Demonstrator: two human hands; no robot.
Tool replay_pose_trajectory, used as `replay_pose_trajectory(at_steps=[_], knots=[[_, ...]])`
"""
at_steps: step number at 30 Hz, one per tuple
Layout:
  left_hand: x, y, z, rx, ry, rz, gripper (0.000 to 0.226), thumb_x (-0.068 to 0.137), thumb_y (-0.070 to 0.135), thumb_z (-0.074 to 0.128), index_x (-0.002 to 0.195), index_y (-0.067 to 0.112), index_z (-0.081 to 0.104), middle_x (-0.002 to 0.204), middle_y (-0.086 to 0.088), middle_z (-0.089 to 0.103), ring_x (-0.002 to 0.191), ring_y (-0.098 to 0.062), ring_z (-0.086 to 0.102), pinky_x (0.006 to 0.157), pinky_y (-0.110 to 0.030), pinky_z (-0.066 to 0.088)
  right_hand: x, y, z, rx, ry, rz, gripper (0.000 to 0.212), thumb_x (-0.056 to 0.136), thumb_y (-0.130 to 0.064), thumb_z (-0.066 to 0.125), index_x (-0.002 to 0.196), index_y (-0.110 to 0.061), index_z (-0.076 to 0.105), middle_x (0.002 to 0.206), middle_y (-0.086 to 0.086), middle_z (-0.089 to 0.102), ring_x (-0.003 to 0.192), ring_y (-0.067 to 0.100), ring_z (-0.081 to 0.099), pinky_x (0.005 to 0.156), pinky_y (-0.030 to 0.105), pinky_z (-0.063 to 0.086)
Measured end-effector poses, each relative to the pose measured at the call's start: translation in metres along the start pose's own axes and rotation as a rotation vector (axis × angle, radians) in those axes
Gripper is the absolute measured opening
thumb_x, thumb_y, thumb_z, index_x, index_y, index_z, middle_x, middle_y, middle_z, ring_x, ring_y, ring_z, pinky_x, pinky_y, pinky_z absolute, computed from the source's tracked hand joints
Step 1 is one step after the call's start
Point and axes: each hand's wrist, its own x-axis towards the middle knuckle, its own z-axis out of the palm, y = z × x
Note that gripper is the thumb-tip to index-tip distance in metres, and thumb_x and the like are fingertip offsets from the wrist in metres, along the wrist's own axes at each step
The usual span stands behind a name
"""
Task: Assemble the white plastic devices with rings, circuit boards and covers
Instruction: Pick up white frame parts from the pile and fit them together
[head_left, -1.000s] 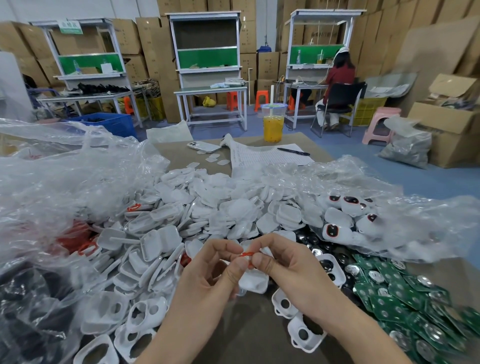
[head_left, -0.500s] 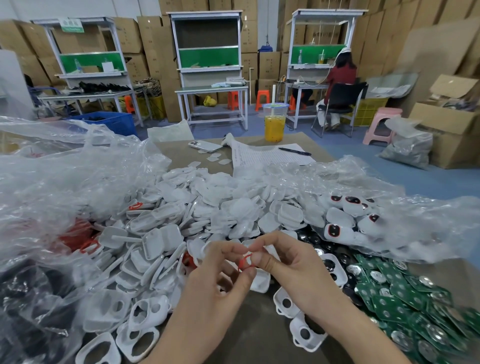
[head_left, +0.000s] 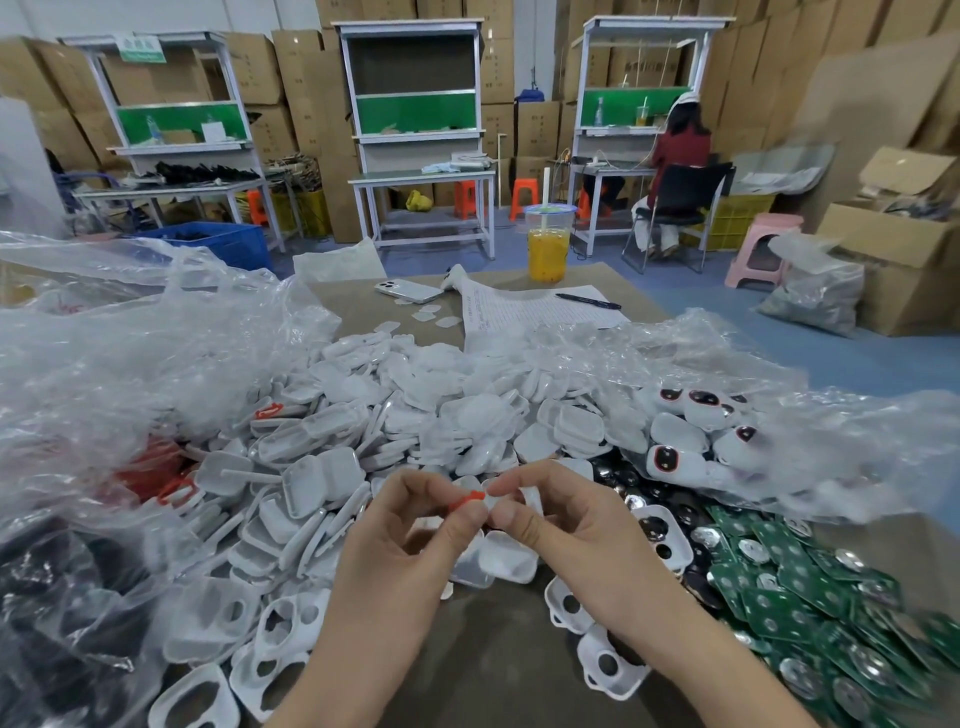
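Across the left of the frame a clear bag (head_left: 130, 364) spills white covers (head_left: 415, 405) and spare red rings (head_left: 156, 473). A smaller bag (head_left: 831, 441) at right holds finished devices (head_left: 670, 460), with green boards (head_left: 810, 577) below. At lower centre the left hand (head_left: 410, 540) and right hand (head_left: 576, 530) each pinch one ring (head_left: 467, 500) at the fingertips. It looked rounder half a second ago and now lies flattened, likely readied for seating. Whether the right fingers also hold a white part, I cannot tell.

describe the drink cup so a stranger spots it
Follow the brown table to its far edge. Beyond the sheet of paper, right of the phone, stands the cup: clear plastic, half full of orange-yellow drink, the table's only cup.
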Motion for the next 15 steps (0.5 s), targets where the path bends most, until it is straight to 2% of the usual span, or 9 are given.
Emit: replay_pose_trajectory(at_steps=[2,5,7,10,12,15], knots=[[0.0007,0.0014,-0.0009,-0.055,-0.04,-0.024,0.024,0.064,0.038,0.082,0.076,0.025,0.066,0.082,0.002,0.075,0.071,-0.01,0.068,0.062,-0.015,0.052,0.0001,0.0009,0.0005,-0.01,0.0,-0.012,0.025,0.083,-0.057,0.072,0.1,-0.038,0.072,0.084,0.01,0.069,0.069,0.022,0.06,0.072,0.033,0.049],[0.0008,-0.0007,-0.0011,-0.091,-0.093,-0.032,0.023,0.069,0.029,0.092,0.075,0.025,0.07,0.084,-0.003,0.076,0.082,-0.015,0.073,0.069,-0.021,0.057,0.0,-0.0011,-0.0008,0.003,0.023,-0.053,0.018,0.086,-0.049,0.071,0.1,-0.038,0.073,0.074,-0.012,0.068,0.062,0.003,0.059,0.064,0.017,0.047],[0.0006,-0.0013,-0.0006,-0.098,-0.108,-0.039,0.017,0.071,0.028,0.087,0.076,0.024,0.072,0.085,-0.005,0.076,0.08,-0.016,0.072,0.068,-0.023,0.058,-0.0004,-0.001,-0.0013,-0.004,0.011,-0.051,0.012,0.089,-0.044,0.07,0.099,-0.039,0.074,0.081,-0.011,0.072,0.07,0.011,0.065,0.068,0.027,0.054],[-0.0009,-0.0008,-0.0008,-0.105,-0.113,-0.049,0.019,0.072,0.029,0.087,0.08,0.02,0.073,0.083,-0.01,0.075,0.077,-0.017,0.069,0.063,-0.021,0.056,-0.0011,-0.0011,-0.0001,-0.028,-0.006,-0.05,0.009,0.091,-0.041,0.07,0.098,-0.038,0.075,0.081,-0.007,0.072,0.073,0.019,0.065,0.07,0.032,0.055],[-0.0023,0.0,-0.0006,-0.085,-0.117,-0.054,0.019,0.075,0.032,0.088,0.084,0.022,0.074,0.083,-0.011,0.074,0.077,-0.02,0.069,0.064,-0.021,0.056,-0.0005,-0.0009,-0.0004,-0.02,-0.003,-0.035,0.006,0.09,-0.038,0.071,0.095,-0.037,0.075,0.086,-0.003,0.075,0.083,0.03,0.067,0.081,0.046,0.054],[-0.0037,0.001,-0.0003,-0.034,-0.107,-0.034,0.019,0.077,0.037,0.087,0.086,0.027,0.074,0.086,-0.006,0.076,0.081,-0.024,0.071,0.065,-0.018,0.055,0.0005,-0.0017,-0.0008,-0.009,0.004,-0.02,0.011,0.085,-0.041,0.071,0.093,-0.035,0.076,0.089,-0.004,0.077,0.089,0.026,0.071,0.089,0.049,0.054]])
